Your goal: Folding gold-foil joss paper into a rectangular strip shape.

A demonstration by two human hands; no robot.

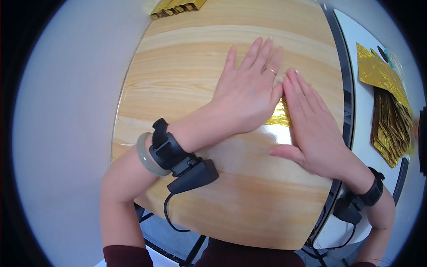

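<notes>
Biggest thing here by far is the wooden table (178,89), light wood grain with its edges bowing out from the fisheye. A pale wall (66,111) runs along its left, and a smaller white table (353,33) sits on the right, past a dark gap.

Both hands are out over the wood, palms down. The left hand (247,93) is pretty much flat, fingers a bit spread and pointing up and away, not pinching anything. The right hand (316,133) is flat too, fingers held close together and slanting up-left, thumb stuck out to the side. The left thumb and the right fingertips look to be meeting, but I can't tell if they actually touch.

Over on the white table there's a fanned stack of folded gold pieces (391,127), with a wide crinkly gold sheet (380,73) overlapping its top end.

Each wrist has a strapped-on black device (193,176) with a cable. Some hollow gold tubes (171,6) lie side by side at the far left corner of the wooden table.

The shiny gold piece (280,115) is on the wood right between the hands, partly hidden by them.

Smallest stuff: a grey-green bangle (144,155) on the left arm, then a thin ring (271,71) on a left finger.
</notes>
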